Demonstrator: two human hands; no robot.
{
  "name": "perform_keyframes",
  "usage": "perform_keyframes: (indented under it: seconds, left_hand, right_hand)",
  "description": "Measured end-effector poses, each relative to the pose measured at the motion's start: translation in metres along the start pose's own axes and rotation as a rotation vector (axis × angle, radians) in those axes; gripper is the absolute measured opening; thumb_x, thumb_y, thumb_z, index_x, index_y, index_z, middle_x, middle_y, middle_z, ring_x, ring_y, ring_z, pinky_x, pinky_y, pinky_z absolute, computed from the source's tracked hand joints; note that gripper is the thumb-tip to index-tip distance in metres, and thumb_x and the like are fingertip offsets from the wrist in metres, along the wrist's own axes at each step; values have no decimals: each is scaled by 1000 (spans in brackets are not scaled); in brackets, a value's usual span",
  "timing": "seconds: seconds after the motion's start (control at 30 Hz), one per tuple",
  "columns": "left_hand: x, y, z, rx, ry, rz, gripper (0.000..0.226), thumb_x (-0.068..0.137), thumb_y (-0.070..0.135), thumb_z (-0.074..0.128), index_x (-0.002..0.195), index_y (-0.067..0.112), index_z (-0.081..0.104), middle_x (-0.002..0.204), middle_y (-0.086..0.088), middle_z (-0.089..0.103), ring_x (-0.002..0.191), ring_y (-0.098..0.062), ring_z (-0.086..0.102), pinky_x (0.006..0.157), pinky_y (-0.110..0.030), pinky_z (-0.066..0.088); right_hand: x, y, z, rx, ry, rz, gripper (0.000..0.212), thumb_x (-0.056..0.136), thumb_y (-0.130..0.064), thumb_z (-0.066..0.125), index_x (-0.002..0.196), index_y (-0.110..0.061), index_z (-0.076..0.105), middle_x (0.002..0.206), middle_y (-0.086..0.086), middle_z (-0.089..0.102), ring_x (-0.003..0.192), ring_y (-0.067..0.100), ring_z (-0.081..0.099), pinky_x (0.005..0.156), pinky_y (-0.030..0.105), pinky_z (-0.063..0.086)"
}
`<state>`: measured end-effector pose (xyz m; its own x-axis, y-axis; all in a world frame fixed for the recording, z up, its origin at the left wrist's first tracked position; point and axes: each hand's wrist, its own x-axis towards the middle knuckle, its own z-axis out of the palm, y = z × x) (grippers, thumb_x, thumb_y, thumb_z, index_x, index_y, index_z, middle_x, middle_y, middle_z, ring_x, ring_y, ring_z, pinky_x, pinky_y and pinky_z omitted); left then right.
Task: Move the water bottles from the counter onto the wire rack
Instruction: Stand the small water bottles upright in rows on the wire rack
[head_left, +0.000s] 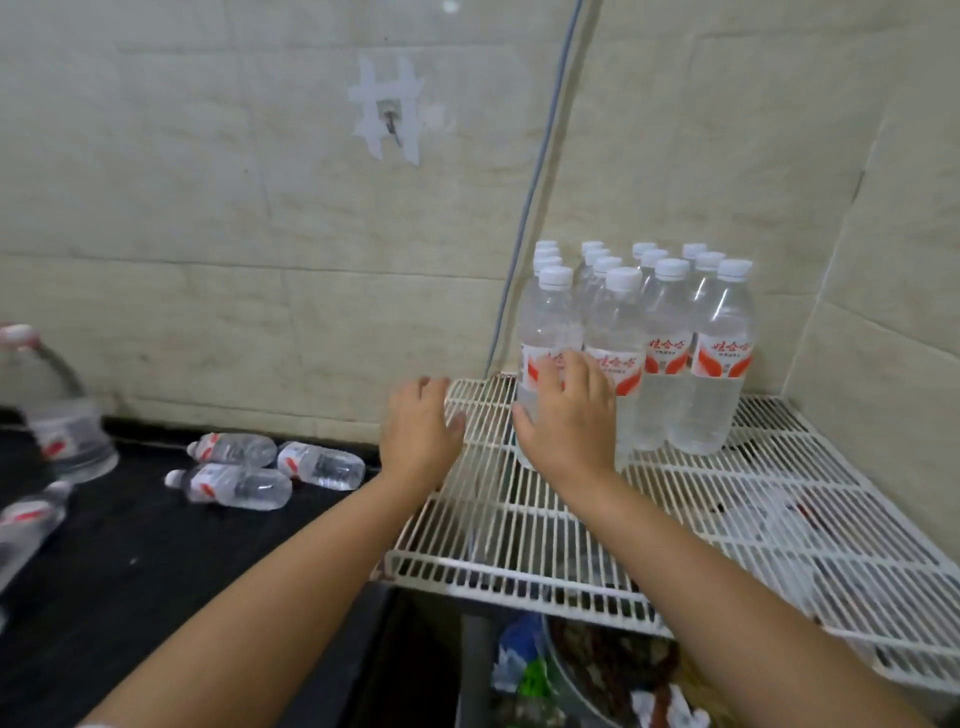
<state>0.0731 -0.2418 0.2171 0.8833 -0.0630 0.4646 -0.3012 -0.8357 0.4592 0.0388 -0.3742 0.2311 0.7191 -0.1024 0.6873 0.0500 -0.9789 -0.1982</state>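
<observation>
Several clear water bottles with white caps and red-white labels stand in rows at the back of the white wire rack (519, 566). My right hand (569, 415) is wrapped around the front-left standing bottle (550, 322), which rests upright on the rack. My left hand (421, 426) hovers over the rack's left edge with fingers apart, holding nothing. Three more bottles lie on their sides on the black counter (156, 545): one (234, 449), one (319, 465) and one (234, 486).
A large water jug (57, 410) stands at the counter's far left, with another bottle (28, 525) lying near it. A grey cable (535, 176) runs down the tiled wall. Under the rack sits a bowl with clutter (597, 670).
</observation>
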Motion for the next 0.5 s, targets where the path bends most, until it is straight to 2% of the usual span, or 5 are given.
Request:
perform_keyframes:
  seconds: [0.1,0.17,0.3,0.4,0.5]
  left_hand:
    - [-8,-50,-23,182,30,-85,43,89,21,52,127,2,48,132,-21,49,122,-33,44,100,-36,34]
    - [-17,-89,-40,278,80,-131,33,74,18,61,100,-2,64,101,-25,64,95,-40,61,82,-40,49]
    - [-42,-165,-68,395,53,-281,27,73,19,57,89,0,67,88,-22,67,84,-40,63,71,-41,52]
    - [-55,-217,-83,394,19,-439,35,85,20,54,114,2,60,119,-21,59,115,-39,50,92,-41,43]
    - [-55,-274,-83,424,-51,-506,43,91,28,46,131,10,46,140,-12,44,133,-30,33,105,-37,30]
  right_hand:
    - [4,-44,11,61,-89,-68,51,75,-21,71,119,-1,56,131,24,50,128,45,39,106,57,29]
    - [6,-81,23,87,-185,-106,53,82,-25,63,128,-4,48,142,20,40,137,38,27,112,51,19]
    - [1,-160,57,203,-285,-183,41,74,-17,69,109,3,60,120,24,56,126,40,42,107,53,26]
    - [1,-214,96,245,-317,-197,33,65,-16,74,92,0,67,101,20,64,109,38,56,100,52,38]
    - [0,-260,151,198,-494,-207,35,85,-18,53,118,-6,54,125,14,52,124,33,40,109,46,23]
